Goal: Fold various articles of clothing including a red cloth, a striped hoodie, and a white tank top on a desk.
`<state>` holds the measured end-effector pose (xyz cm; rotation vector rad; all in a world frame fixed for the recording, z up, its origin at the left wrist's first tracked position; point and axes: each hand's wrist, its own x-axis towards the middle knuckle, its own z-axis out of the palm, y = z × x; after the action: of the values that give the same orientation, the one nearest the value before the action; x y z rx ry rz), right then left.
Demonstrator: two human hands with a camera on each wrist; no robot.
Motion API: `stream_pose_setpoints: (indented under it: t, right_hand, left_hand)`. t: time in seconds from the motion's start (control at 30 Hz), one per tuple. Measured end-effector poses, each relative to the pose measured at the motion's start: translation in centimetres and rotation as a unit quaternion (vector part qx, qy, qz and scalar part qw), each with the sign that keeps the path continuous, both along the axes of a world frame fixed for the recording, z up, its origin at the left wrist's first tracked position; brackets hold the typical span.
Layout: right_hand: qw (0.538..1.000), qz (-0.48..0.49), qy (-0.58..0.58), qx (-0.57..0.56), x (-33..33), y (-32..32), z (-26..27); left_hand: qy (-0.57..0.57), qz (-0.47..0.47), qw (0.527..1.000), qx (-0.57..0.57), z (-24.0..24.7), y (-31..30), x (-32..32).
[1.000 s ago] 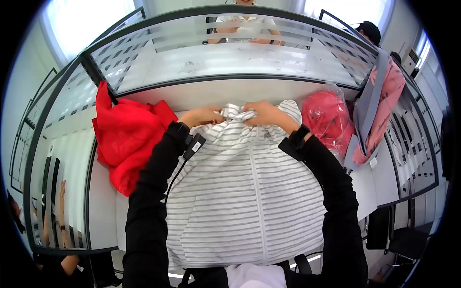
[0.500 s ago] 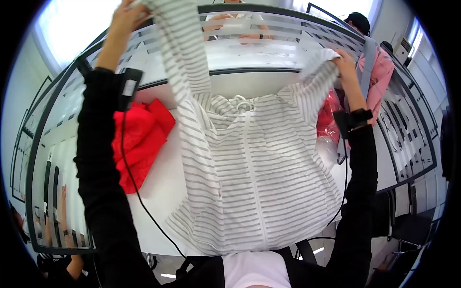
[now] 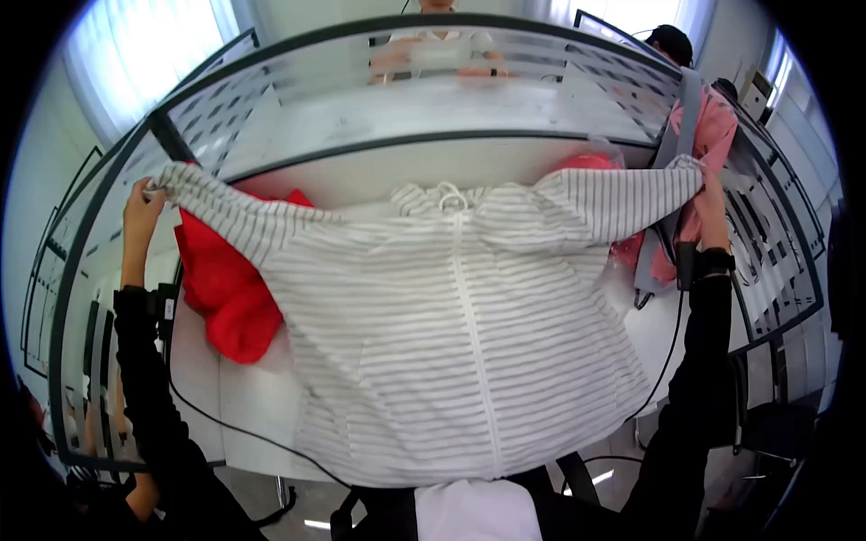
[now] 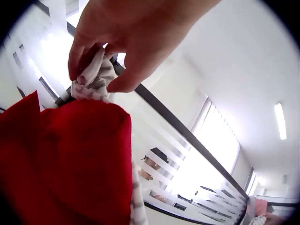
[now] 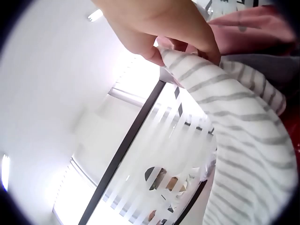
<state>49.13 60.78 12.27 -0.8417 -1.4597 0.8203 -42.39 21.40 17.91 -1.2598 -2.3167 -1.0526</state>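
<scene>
Striped top (image 3: 388, 307), white w/ grey stripes, lay spread over the white table (image 3: 253, 442), body roughly mid-table, hem toward the wearer of the head cam; zip (image 3: 475, 338) ran down its front, approx. centre; white drawstring (image 3: 452, 197) looped at the neck; both sleeves stretched outward, ends raised. L hand (image 3: 142, 215): fingers curled, pinching the bunched end of one sleeve, thumb opposite; R hand (image 3: 712, 203): fingers and thumb closed on the edge of the other sleeve's end; neither hand spread. Red cloth (image 3: 233, 307) sat on L side of table, partly under the L sleeve; clear plastic bag (image 3: 606, 155) w/ pinkish-red contents lay behind the R sleeve, partly hidden; pink cloth (image 3: 714, 126) and grey strap (image 3: 687, 113) hung at R, near R hand. Dark-framed divider (image 3: 433, 142) stood along far edge; seated person (image 3: 437, 59) beyond it, blurred; black wrist devices on both arms, w/ cables.
</scene>
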Motion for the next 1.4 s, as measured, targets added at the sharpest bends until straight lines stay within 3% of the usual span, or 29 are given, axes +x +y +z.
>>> stream_pose_setpoints:
  t: [0.07,0.13,0.17,0.27,0.33,0.37,0.43,0.47,0.53,0.6,0.67,0.73,0.77,0.87,0.93,1.0,1.1,1.2,1.23,1.3,1.37,1.4]
  right_hand:
    - [0.999,0.015,-0.033,0.019,-0.8,-1.5,-1.2]
    - [0.999,-0.012,-0.034,0.013,-3.8,-5.0,-1.1]
    - [0.998,-0.032,-0.043,0.031,-5.1,-6.3,-0.6]
    - [0.981,-0.088,-0.098,0.143,-7.8,-9.1,0.7]
    - [0.997,-0.025,0.058,-0.048,-8.9,-10.5,2.9]
    - [1.000,-0.026,-0.014,0.008,-8.1,-9.5,2.9]
    - [1.000,-0.013,-0.016,0.002,-6.5,-7.6,3.4]
    - [0.986,-0.059,-0.158,-0.007,-5.1,-6.5,3.1]
    - [0.891,-0.142,-0.430,-0.018,-2.9,-5.3,2.6]
    - [0.838,-0.131,-0.530,0.000,-2.4,-6.3,2.2]
    - [0.836,-0.154,-0.518,0.090,-4.1,-8.3,1.8]
    - [0.873,-0.036,-0.483,0.057,-7.1,-12.9,0.7]
    - [0.867,0.037,-0.497,-0.024,-9.0,-15.9,0.4]
    - [0.810,0.257,-0.497,-0.174,-12.9,-23.3,-1.7]
    - [0.763,0.342,-0.513,-0.192,-13.9,-26.9,-3.7]
    - [0.717,0.364,-0.563,-0.194,-13.8,-28.5,-6.1]
    - [0.707,0.324,-0.605,-0.169,-13.4,-29.6,-6.9]
    - [0.693,0.365,-0.583,-0.217,-12.3,-28.6,-6.3]
    - [0.701,0.362,-0.559,-0.255,-12.1,-27.9,-5.5]
    - [0.787,0.306,-0.477,-0.244,-10.1,-24.1,-6.3]
    - [0.899,0.148,-0.371,-0.179,-8.4,-19.8,-6.6]
    - [0.923,0.042,-0.352,-0.149,-7.3,-16.9,-6.6]
  left_hand:
    - [0.076,-0.003,0.997,-0.029,-1.3,0.2,2.1]
    - [0.164,0.020,0.985,-0.057,-4.9,1.1,-2.5]
    - [0.103,0.071,0.983,-0.132,-3.4,0.4,2.2]
    - [0.311,0.181,0.931,-0.065,-2.6,-0.9,11.4]
    - [0.373,0.086,0.924,-0.028,-1.9,-1.5,14.7]
    - [0.335,-0.016,0.942,-0.016,-1.5,-2.6,17.7]
    - [0.341,-0.113,0.931,-0.059,-2.3,-4.4,22.5]
    - [0.318,-0.160,0.928,-0.106,-2.9,-5.8,24.3]
    - [0.213,-0.371,0.862,-0.272,-4.5,-8.7,26.0]
    - [0.121,-0.467,0.789,-0.382,-6.4,-11.2,27.4]
    - [0.040,-0.454,0.790,-0.410,-9.1,-13.3,27.5]
    - [-0.039,-0.398,0.810,-0.429,-10.3,-15.1,28.3]
    - [-0.061,-0.385,0.817,-0.425,-11.1,-15.7,28.5]
    - [-0.094,-0.381,0.830,-0.397,-12.9,-17.1,28.6]
    - [-0.099,-0.385,0.833,-0.386,-13.4,-18.0,28.3]
    - [-0.097,-0.376,0.835,-0.390,-13.3,-19.1,28.3]
    - [-0.073,-0.339,0.830,-0.437,-13.1,-20.1,28.2]
    - [-0.050,-0.338,0.835,-0.431,-13.3,-20.4,28.1]
    - [-0.044,-0.327,0.834,-0.441,-13.1,-20.4,28.3]
    - [-0.026,-0.309,0.821,-0.480,-12.8,-20.0,28.6]
    - [0.003,-0.306,0.814,-0.494,-13.0,-19.9,28.7]
    - [0.030,-0.318,0.815,-0.483,-13.1,-19.9,28.7]
